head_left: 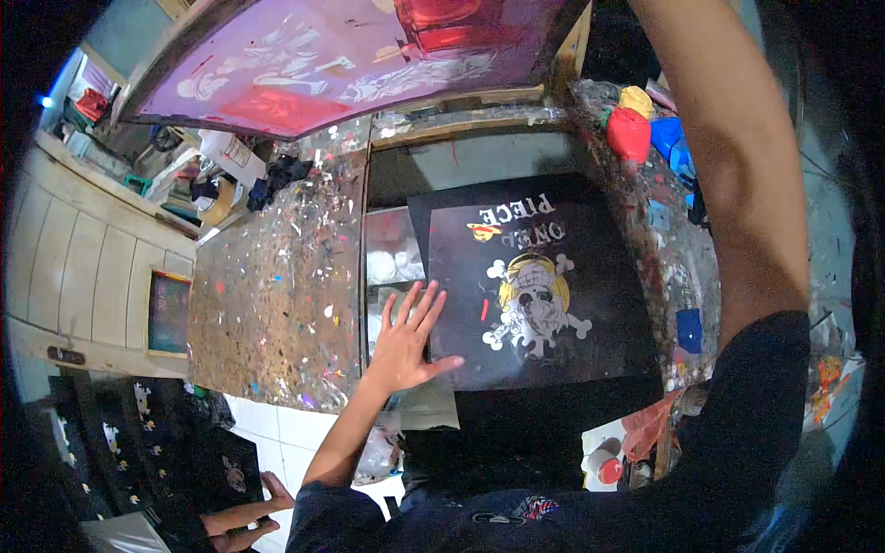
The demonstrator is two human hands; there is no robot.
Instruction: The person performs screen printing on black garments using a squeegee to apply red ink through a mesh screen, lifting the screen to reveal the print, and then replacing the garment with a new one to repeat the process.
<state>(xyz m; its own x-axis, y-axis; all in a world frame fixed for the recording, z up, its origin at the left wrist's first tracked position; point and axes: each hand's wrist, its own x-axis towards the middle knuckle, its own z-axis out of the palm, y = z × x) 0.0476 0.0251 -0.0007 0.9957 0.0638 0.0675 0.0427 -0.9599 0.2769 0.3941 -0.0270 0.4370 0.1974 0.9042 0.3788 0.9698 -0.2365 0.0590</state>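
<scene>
My left hand [410, 341] lies open, fingers spread, on the left edge of a black printed fabric piece [590, 355] and the dull backing beside it. The print shows an upside-down white-and-yellow skull with crossed bones, with lettering and a small hat emblem. A translucent grey sheet [387, 241] shows at the fabric's left. Above stands a raised purple printing screen [277, 92] in a wooden frame, with red and white patches. My right arm [737, 184] reaches up past the top right edge, so its hand is out of view.
The paint-spattered bench [267, 313] carries a white bottle [240, 157] and tape roll [214, 207]; red, yellow and blue bundles [629, 134] sit at right. A cabinet door [92, 276] is at left. At lower left, another person's hands [267, 498] are beside black printed pieces [147, 433].
</scene>
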